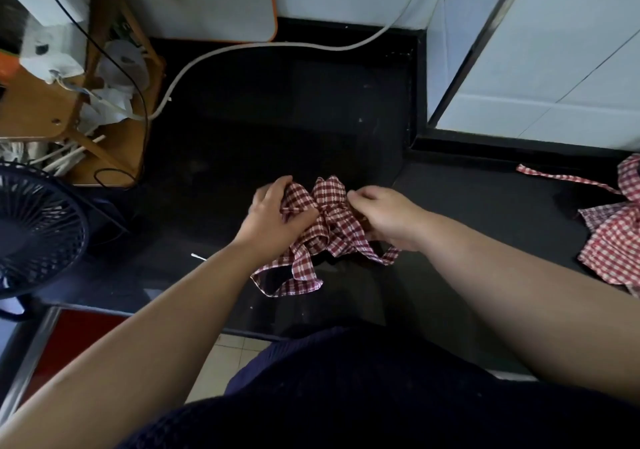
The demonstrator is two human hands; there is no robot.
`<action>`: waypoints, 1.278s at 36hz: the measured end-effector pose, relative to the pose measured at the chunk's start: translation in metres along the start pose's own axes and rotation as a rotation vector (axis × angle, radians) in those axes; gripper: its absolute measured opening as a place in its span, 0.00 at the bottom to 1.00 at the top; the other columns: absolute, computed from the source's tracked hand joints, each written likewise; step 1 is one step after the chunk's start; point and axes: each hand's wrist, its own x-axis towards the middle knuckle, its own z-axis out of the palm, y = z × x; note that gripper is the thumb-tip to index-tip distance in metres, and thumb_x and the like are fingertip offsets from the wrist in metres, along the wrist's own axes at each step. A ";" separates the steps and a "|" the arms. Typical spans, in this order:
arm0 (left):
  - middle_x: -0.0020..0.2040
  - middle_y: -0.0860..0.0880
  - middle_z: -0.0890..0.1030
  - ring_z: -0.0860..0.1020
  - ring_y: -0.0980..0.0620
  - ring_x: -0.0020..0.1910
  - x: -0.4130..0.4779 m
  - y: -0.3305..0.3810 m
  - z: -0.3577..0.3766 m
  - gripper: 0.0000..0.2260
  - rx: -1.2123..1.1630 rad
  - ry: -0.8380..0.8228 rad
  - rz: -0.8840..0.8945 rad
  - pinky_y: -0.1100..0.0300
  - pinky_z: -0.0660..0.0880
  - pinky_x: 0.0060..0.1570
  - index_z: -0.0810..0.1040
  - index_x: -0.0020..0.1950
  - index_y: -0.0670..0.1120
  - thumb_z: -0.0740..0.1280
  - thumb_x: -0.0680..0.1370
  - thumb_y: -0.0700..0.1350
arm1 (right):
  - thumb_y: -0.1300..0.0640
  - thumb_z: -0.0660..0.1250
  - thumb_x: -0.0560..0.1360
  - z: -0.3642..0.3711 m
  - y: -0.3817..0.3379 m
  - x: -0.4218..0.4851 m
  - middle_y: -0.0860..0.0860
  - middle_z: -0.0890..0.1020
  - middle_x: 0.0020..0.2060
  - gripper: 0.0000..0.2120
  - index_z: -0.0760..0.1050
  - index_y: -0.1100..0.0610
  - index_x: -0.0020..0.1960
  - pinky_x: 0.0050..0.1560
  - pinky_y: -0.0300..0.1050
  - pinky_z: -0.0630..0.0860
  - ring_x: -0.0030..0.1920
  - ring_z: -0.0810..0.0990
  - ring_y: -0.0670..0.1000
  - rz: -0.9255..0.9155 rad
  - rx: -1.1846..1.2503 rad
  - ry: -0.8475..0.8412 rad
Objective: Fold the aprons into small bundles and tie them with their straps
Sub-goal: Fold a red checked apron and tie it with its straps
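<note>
A dark-red and white checked apron (327,226) is bunched into a small bundle on the black counter (277,129) in the middle of the view. My left hand (273,214) grips its left side, fingers curled round the cloth and a thin strap. On the bundle's right side my right hand (384,214) pinches the cloth. A loose strap loop (294,280) trails from the bundle toward me. A second, brighter red checked apron (613,237) lies spread at the right edge, its strap (568,180) stretched out to the left.
A dark blue fan (38,226) stands at the left. Behind it is a wooden rack (38,109) with white bags and sticks. A white cable (263,48) curves across the back of the counter. A white tiled wall (554,67) steps forward at the right.
</note>
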 end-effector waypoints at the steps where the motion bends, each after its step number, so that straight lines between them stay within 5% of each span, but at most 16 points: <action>1: 0.75 0.50 0.60 0.66 0.48 0.70 -0.001 -0.001 0.000 0.36 -0.033 -0.043 -0.039 0.56 0.69 0.62 0.54 0.78 0.55 0.69 0.75 0.57 | 0.44 0.58 0.80 0.003 0.000 -0.002 0.49 0.75 0.62 0.23 0.67 0.57 0.70 0.60 0.48 0.73 0.62 0.75 0.54 0.026 0.054 -0.018; 5: 0.71 0.49 0.68 0.74 0.50 0.63 -0.003 -0.006 -0.004 0.41 -0.177 -0.123 -0.131 0.58 0.74 0.55 0.51 0.78 0.57 0.72 0.73 0.54 | 0.39 0.70 0.69 0.012 0.006 -0.010 0.48 0.70 0.69 0.40 0.61 0.53 0.75 0.65 0.44 0.64 0.68 0.69 0.51 -0.024 -0.049 -0.159; 9: 0.58 0.50 0.78 0.80 0.51 0.53 -0.004 -0.014 -0.008 0.32 -0.299 -0.064 -0.202 0.52 0.80 0.53 0.66 0.70 0.51 0.75 0.70 0.55 | 0.56 0.78 0.66 0.020 0.008 -0.017 0.47 0.70 0.68 0.49 0.52 0.50 0.78 0.71 0.50 0.66 0.67 0.70 0.49 -0.079 -0.238 -0.207; 13: 0.53 0.44 0.83 0.84 0.49 0.47 -0.005 -0.013 -0.011 0.40 -0.569 -0.081 -0.295 0.51 0.82 0.45 0.73 0.62 0.41 0.75 0.59 0.65 | 0.57 0.75 0.69 0.028 -0.003 -0.023 0.47 0.75 0.62 0.38 0.61 0.53 0.74 0.63 0.45 0.72 0.61 0.75 0.47 -0.211 -0.204 -0.030; 18: 0.52 0.45 0.83 0.84 0.50 0.46 -0.008 -0.010 -0.021 0.42 -0.637 0.098 -0.310 0.52 0.82 0.42 0.73 0.62 0.42 0.73 0.56 0.65 | 0.47 0.68 0.75 0.030 -0.014 -0.033 0.46 0.80 0.44 0.12 0.76 0.54 0.52 0.40 0.37 0.72 0.45 0.79 0.45 -0.267 -0.335 0.199; 22: 0.54 0.45 0.81 0.84 0.49 0.47 -0.007 -0.012 -0.033 0.31 -0.652 0.178 -0.288 0.51 0.82 0.45 0.70 0.62 0.41 0.74 0.69 0.59 | 0.37 0.67 0.72 0.041 -0.015 -0.045 0.46 0.80 0.40 0.18 0.74 0.53 0.43 0.47 0.42 0.74 0.43 0.79 0.45 -0.242 -0.181 0.121; 24: 0.54 0.45 0.81 0.84 0.49 0.47 -0.005 -0.011 -0.038 0.29 -0.659 0.185 -0.276 0.51 0.82 0.45 0.70 0.63 0.41 0.73 0.72 0.57 | 0.39 0.73 0.67 0.051 -0.016 -0.050 0.45 0.80 0.45 0.19 0.73 0.51 0.49 0.49 0.42 0.76 0.46 0.79 0.44 -0.326 -0.256 0.127; 27: 0.53 0.47 0.81 0.83 0.51 0.47 -0.005 -0.006 -0.044 0.27 -0.616 0.185 -0.242 0.52 0.82 0.45 0.69 0.63 0.42 0.72 0.73 0.56 | 0.43 0.75 0.66 0.068 -0.012 -0.049 0.46 0.78 0.52 0.28 0.69 0.53 0.60 0.50 0.48 0.77 0.50 0.78 0.47 -0.519 -0.560 0.339; 32: 0.54 0.48 0.79 0.82 0.51 0.49 -0.007 -0.003 -0.050 0.28 -0.528 0.198 -0.181 0.52 0.82 0.46 0.67 0.63 0.43 0.72 0.73 0.57 | 0.45 0.71 0.71 0.085 -0.008 -0.056 0.47 0.80 0.48 0.22 0.71 0.55 0.59 0.50 0.53 0.77 0.47 0.80 0.49 -0.616 -0.618 0.593; 37: 0.54 0.47 0.80 0.82 0.50 0.48 -0.006 -0.007 -0.054 0.29 -0.507 0.164 -0.153 0.53 0.82 0.45 0.68 0.63 0.43 0.72 0.71 0.59 | 0.52 0.74 0.70 0.085 -0.013 -0.063 0.43 0.75 0.49 0.30 0.63 0.55 0.66 0.40 0.32 0.72 0.45 0.75 0.41 -0.372 -0.253 0.370; 39: 0.54 0.47 0.80 0.82 0.50 0.49 -0.007 -0.008 -0.054 0.29 -0.491 0.150 -0.143 0.53 0.82 0.45 0.68 0.63 0.43 0.72 0.71 0.59 | 0.53 0.73 0.71 0.086 -0.011 -0.063 0.42 0.75 0.45 0.25 0.66 0.56 0.63 0.37 0.30 0.69 0.43 0.75 0.41 -0.336 -0.278 0.365; 42: 0.54 0.49 0.78 0.81 0.50 0.50 -0.009 -0.006 -0.054 0.27 -0.471 0.138 -0.146 0.52 0.82 0.47 0.67 0.63 0.44 0.71 0.73 0.58 | 0.59 0.69 0.73 0.093 -0.009 -0.066 0.47 0.76 0.39 0.08 0.72 0.60 0.48 0.35 0.36 0.68 0.42 0.76 0.48 -0.453 -0.346 0.571; 46: 0.54 0.49 0.78 0.81 0.51 0.50 -0.011 -0.002 -0.054 0.26 -0.468 0.107 -0.126 0.54 0.81 0.47 0.66 0.63 0.44 0.71 0.74 0.57 | 0.58 0.69 0.75 0.098 -0.008 -0.070 0.46 0.74 0.35 0.08 0.69 0.56 0.44 0.33 0.32 0.68 0.35 0.72 0.43 -0.505 -0.246 0.597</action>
